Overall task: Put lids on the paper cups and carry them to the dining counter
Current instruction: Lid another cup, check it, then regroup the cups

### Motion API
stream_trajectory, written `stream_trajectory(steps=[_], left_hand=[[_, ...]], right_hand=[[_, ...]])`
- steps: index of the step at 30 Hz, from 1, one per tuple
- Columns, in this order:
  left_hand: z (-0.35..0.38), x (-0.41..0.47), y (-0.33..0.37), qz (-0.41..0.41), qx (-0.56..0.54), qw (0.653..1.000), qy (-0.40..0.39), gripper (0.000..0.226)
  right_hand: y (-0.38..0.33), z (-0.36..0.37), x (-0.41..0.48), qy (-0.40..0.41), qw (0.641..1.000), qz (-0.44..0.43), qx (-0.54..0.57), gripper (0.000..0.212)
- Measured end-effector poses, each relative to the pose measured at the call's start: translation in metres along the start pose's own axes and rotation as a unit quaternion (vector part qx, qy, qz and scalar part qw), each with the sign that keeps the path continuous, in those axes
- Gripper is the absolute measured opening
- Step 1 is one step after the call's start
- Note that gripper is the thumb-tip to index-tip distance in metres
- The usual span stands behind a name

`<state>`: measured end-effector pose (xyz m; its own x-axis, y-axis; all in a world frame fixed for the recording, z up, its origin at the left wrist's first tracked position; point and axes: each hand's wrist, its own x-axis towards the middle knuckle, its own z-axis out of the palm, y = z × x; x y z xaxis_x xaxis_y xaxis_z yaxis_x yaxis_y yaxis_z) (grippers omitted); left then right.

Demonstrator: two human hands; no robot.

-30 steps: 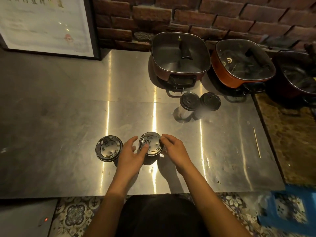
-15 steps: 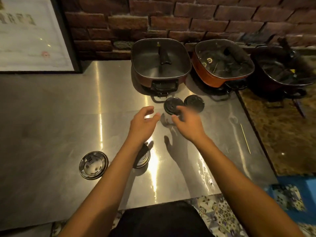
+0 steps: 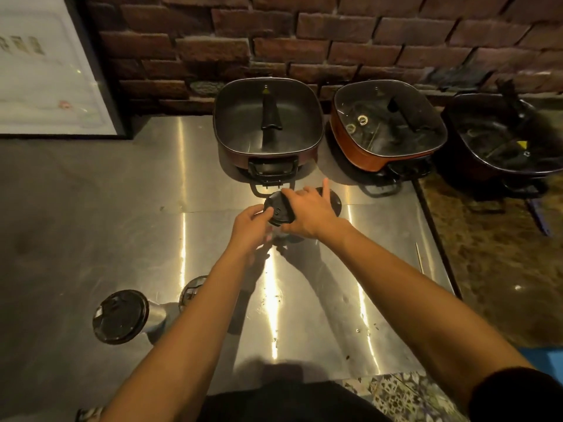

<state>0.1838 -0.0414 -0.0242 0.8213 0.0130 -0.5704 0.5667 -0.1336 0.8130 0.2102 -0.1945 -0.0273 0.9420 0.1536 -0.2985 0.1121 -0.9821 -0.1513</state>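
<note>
So, quick update: a second ago both hands were on the near cup at the front of the bench (image 3: 91, 223). Now they've let that one go and reached to the back pair. The left hand (image 3: 249, 225) is pinching the rim of the black lid (image 3: 277, 210) on the far cup, thumb on top. The right hand (image 3: 307, 213) is draped over the same lid and gripping it, with one finger sticking up. I'd guess it's a press-and-check on that lid, so the lidding part looks nearly done.

The second far cup (image 3: 335, 202) is just beside, mostly hidden behind the right hand. The two near cups, one at front left (image 3: 120, 315) and one half under my left forearm (image 3: 192, 289), both have lids on.

Room-wise it's tight at the back. The dark pot (image 3: 268, 117) has its handle just behind the lid, and the orange pot (image 3: 387, 129) sits next to it. The bench's right edge is near, and a thin stick (image 3: 419, 260) lies along it. There's loads of bare steel to the left, so I'd pull cups back toward me and left.
</note>
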Motion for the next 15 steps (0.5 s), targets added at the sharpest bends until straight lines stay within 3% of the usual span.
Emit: stream_trajectory(steps=[8, 15], left_hand=[[-0.014, -0.059, -0.029, 0.041, -0.065, 0.995, 0.057, 0.032], [-0.007, -0.120, -0.080, 0.002, -0.077, 0.996, 0.045, 0.022]], right_hand=[[-0.013, 0.010, -0.064, 0.038, 0.994, 0.023, 0.103, 0.105], [-0.017, 0.061, -0.149, 0.000, 0.965, 0.064, 0.255, 0.101]])
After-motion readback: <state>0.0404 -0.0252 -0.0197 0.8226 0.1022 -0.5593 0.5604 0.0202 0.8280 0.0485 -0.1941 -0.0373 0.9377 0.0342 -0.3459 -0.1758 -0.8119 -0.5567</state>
